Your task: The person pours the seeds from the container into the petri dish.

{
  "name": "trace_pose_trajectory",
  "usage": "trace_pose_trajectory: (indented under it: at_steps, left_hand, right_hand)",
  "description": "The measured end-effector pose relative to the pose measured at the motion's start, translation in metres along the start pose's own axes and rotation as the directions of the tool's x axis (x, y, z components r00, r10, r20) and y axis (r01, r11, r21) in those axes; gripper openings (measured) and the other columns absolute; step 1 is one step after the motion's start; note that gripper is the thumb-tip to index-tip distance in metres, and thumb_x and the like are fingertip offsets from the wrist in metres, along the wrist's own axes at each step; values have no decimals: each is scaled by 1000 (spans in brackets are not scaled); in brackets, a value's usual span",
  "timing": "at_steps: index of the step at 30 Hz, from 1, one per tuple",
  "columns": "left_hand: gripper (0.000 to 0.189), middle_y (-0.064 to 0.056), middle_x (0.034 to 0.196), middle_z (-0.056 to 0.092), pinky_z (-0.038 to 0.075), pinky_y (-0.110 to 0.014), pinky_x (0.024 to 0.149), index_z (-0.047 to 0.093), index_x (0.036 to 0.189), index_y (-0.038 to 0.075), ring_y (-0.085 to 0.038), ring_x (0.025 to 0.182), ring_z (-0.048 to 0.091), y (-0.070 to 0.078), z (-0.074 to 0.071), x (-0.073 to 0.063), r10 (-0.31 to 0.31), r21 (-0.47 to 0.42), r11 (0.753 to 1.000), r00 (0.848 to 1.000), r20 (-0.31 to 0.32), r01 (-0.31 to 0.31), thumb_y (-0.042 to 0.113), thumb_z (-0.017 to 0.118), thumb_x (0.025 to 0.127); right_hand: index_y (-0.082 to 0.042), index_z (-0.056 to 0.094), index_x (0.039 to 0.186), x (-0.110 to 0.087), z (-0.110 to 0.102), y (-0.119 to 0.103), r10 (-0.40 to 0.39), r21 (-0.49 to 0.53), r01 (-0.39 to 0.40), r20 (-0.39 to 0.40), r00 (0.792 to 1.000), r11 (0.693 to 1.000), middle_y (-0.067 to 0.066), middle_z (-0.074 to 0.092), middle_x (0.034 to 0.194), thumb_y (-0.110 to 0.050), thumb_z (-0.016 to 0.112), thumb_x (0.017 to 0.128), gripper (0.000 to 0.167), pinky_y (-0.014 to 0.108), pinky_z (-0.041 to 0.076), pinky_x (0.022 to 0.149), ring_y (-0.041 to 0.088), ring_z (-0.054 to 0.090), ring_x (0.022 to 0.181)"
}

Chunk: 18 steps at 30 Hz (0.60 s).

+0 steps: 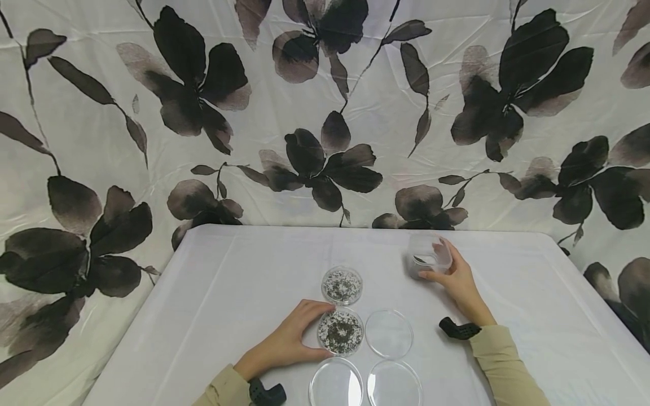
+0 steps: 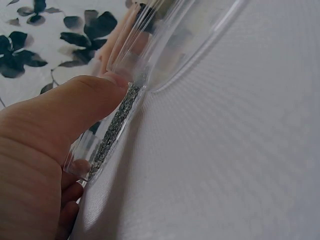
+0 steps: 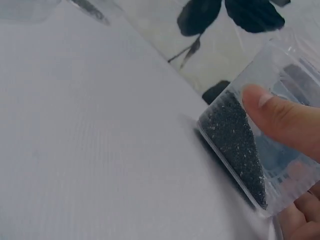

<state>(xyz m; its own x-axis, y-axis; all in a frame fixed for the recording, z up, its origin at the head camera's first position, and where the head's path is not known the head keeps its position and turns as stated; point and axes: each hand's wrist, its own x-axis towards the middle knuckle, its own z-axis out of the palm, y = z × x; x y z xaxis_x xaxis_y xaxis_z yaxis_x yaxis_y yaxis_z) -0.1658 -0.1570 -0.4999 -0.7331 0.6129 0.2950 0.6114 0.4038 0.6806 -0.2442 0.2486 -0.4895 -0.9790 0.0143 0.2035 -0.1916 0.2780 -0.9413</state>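
My left hand [image 1: 290, 340] grips a clear round petri dish [image 1: 341, 332] from its left side, thumb at the near rim and fingers at the far rim. Dark and white granules cover the dish's floor; from the side, in the left wrist view, they form a thin grey layer [image 2: 114, 131]. Toward the back right of the table, my right hand [image 1: 461, 283] holds a clear plastic tub [image 1: 417, 247] by its side. Dark fine granules [image 3: 232, 142] lie heaped in a lower corner of the tub in the right wrist view, with the thumb pressed on its wall.
A second petri dish [image 1: 342, 285] with similar granules sits just behind the held one. Clear round pieces lie nearby: one to the right [image 1: 389, 334], and two at the front edge of view, a left piece [image 1: 336, 383] and a right piece [image 1: 394, 386]. A floral cloth [image 1: 325, 113] hangs behind the white table [image 1: 228, 270].
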Motion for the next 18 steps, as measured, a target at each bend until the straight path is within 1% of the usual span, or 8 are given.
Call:
trace_pose_trajectory:
  at_steps: [3, 8, 12, 15, 18]
  left_hand:
    - [84, 6, 138, 51, 41, -47, 108, 50, 144, 15, -15, 125, 45, 1, 0, 0, -4, 0, 1000, 1000, 2, 4, 40, 87, 73]
    - [83, 6, 138, 50, 41, -49, 107, 50, 144, 16, -15, 126, 45, 0, 0, 0, 4, 4, 1000, 1000, -3, -4, 40, 87, 73]
    - [83, 6, 139, 50, 41, -48, 108, 49, 144, 16, -15, 126, 45, -1, 1, 1, 6, 10, 1000, 1000, 5, -6, 41, 86, 74]
    - [83, 7, 139, 50, 41, -47, 108, 49, 144, 17, -14, 126, 45, -1, 2, 1, -6, 11, 1000, 1000, 9, 6, 42, 86, 73]
    - [83, 7, 138, 50, 41, -49, 108, 50, 144, 17, -14, 126, 45, 0, 1, 1, -9, 8, 1000, 1000, 3, 9, 42, 86, 73]
  right_hand:
    - [-10, 21, 158, -1, -2, 3, 23, 8, -23, 3, 1000, 1000, 15, 38, 154, -13, 86, 78, 103, 8, 39, 94, 31, 39, 136]
    - [-10, 17, 159, -1, -5, 4, 37, -27, -36, 14, 999, 999, 14, 34, 157, -18, 85, 80, 104, 5, 36, 94, 33, 35, 140]
    - [-9, 18, 159, -3, -7, 2, 72, -25, -71, 23, 997, 997, 15, 33, 157, -16, 84, 80, 104, 8, 36, 95, 33, 35, 140]
    - [-6, 14, 158, -7, -8, -1, 122, 13, -123, 52, 991, 992, 17, 27, 159, -13, 84, 80, 105, 14, 33, 107, 32, 28, 145]
    - [-3, 6, 158, -14, -9, -6, 169, 97, -176, 73, 983, 980, 20, 14, 162, -7, 80, 82, 107, 25, 25, 117, 33, 16, 149]
